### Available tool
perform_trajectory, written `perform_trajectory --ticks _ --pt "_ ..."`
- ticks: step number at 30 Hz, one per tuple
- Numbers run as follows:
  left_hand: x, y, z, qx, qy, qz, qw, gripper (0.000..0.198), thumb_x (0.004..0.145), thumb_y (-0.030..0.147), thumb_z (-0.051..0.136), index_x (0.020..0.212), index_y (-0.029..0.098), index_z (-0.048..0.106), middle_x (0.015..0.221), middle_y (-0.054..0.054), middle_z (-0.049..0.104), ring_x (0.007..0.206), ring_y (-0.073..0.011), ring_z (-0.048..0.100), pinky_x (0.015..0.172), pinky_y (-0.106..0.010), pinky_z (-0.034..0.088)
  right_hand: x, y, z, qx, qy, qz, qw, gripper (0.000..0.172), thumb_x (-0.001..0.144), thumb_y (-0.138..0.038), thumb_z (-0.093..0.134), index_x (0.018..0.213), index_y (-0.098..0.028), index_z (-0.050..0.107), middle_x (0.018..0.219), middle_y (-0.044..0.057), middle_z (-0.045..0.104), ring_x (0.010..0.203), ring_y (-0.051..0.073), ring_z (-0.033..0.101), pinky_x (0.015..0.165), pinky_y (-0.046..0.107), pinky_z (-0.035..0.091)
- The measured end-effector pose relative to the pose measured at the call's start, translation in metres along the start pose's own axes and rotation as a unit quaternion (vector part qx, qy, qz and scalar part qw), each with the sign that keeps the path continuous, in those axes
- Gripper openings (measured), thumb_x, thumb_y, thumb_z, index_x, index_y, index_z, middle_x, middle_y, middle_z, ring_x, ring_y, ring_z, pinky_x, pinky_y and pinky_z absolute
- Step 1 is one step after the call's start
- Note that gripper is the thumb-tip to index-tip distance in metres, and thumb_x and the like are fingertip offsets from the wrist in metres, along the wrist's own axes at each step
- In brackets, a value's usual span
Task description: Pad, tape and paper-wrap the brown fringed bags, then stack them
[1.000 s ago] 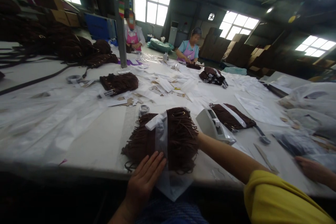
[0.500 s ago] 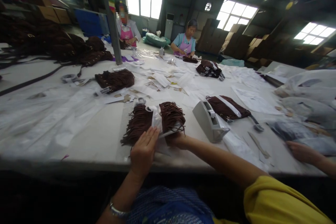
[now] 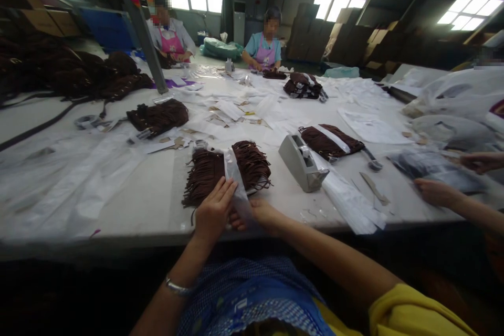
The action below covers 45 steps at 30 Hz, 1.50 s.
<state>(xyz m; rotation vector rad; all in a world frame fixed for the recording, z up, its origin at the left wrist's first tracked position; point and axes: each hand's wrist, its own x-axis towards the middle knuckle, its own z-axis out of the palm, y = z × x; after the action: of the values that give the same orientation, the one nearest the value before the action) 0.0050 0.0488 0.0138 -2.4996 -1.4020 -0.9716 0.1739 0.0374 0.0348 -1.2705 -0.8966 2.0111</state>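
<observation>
Near the tabletop (image 3: 134, 205) edge, the brown fringed piece (image 3: 252, 165) is laid flat, with a white strip (image 3: 231, 165) run across its middle. The left hand (image 3: 212, 212) is laid open and flat, pressed on strip and fringe, with nothing grasped. The right hand (image 3: 263, 214) is curled, its grip apparently pinched on the strip's near end. The strip is best drawn taut and centred, the fringe pinned beneath, so no strands are bunched. A tape dispenser (image 3: 301, 164) is seen just right.

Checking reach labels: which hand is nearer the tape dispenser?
Right. The right hand is below and left of the tape dispenser, by the white strip; the left hand is farther left, on the brown fringe.
</observation>
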Motion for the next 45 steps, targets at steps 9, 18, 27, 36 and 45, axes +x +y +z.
perform_trajectory --ticks 9,18,27,36,45 --pt "0.006 0.001 -0.001 -0.015 -0.028 -0.023 0.999 0.067 0.080 -0.005 0.041 0.140 0.021 0.053 0.144 -0.003 0.055 0.137 -0.0203 0.046 0.111 -0.035 0.042 -0.041 0.009 -0.004 -0.030 -0.067 0.031 0.997 0.024 0.088 -0.033 0.063 0.088 -0.010 0.069 0.090 0.010 0.075 0.075 0.015 0.073 0.066 0.022 0.058" --pt "0.003 0.003 0.000 -0.013 -0.027 -0.002 1.000 0.070 0.078 -0.007 0.037 0.141 0.020 0.052 0.144 -0.004 0.055 0.138 -0.0195 0.045 0.113 -0.036 0.041 -0.065 0.070 -0.005 0.006 -0.024 0.002 1.000 0.053 0.078 -0.058 0.070 0.098 -0.010 0.066 0.091 0.012 0.074 0.072 0.018 0.072 0.062 0.026 0.055" --pt "0.001 0.001 0.004 -0.014 -0.018 0.009 1.000 0.049 0.092 0.016 0.052 0.141 0.021 0.052 0.142 -0.006 0.057 0.135 -0.0240 0.049 0.111 -0.041 0.042 -0.092 0.100 -0.015 -0.108 -0.046 -0.012 0.993 0.051 0.085 -0.067 0.055 0.090 -0.017 0.068 0.089 0.007 0.075 0.069 0.019 0.071 0.061 0.028 0.052" --pt "-0.001 0.004 0.006 0.010 -0.022 0.017 1.000 0.050 0.090 0.011 0.050 0.140 0.018 0.052 0.141 -0.009 0.057 0.128 -0.0249 0.056 0.108 -0.042 0.046 -0.086 -0.002 -0.044 -0.524 0.208 -0.361 0.743 0.030 0.095 -0.039 0.056 0.115 -0.021 0.068 0.110 0.011 0.073 0.099 0.025 0.068 0.090 0.034 0.050" --pt "-0.006 0.006 0.007 0.011 0.001 0.029 1.000 0.054 0.085 0.003 0.049 0.137 0.019 0.055 0.138 -0.009 0.060 0.122 -0.0253 0.061 0.103 -0.043 0.052 0.071 -0.142 -0.018 -0.621 0.126 -0.376 0.676 0.039 0.089 -0.005 0.049 0.122 -0.015 0.066 0.118 0.015 0.069 0.113 0.025 0.062 0.100 0.037 0.045"
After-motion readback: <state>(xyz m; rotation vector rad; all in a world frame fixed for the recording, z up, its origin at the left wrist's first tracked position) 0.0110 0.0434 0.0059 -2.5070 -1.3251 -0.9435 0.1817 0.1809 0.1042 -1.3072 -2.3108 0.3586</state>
